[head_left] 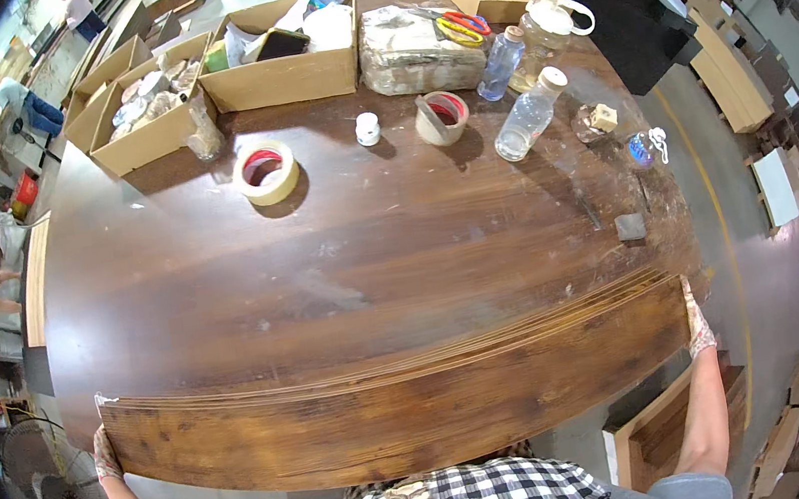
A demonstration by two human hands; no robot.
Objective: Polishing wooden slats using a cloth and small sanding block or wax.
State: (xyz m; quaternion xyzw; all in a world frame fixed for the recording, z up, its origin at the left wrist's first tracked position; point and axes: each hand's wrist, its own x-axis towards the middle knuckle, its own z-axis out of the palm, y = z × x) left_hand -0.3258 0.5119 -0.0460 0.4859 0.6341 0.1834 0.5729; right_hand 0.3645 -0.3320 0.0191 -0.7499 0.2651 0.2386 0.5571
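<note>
A stack of several long brown wood-grain boards (402, 419) lies across the near edge of the brown table (401, 259), its front part jutting out toward me. My left hand (106, 456), in a light patterned glove, is closed on the left end of the stack. At the opposite end my right hand (698, 326), gloved alike, grips the boards' short edge. Both arms are spread wide. The boards' thin edges show as slightly fanned lines along the far side. Fingers are partly hidden behind the ends.
Tape rolls (265, 173), a white jar (368, 129), bottles (530, 115), scissors (461, 26) and cardboard boxes (287, 81) stand toward the table's far side. A small grey block (630, 227) lies at the right. A fan (59, 496) is at lower left; people work in the background.
</note>
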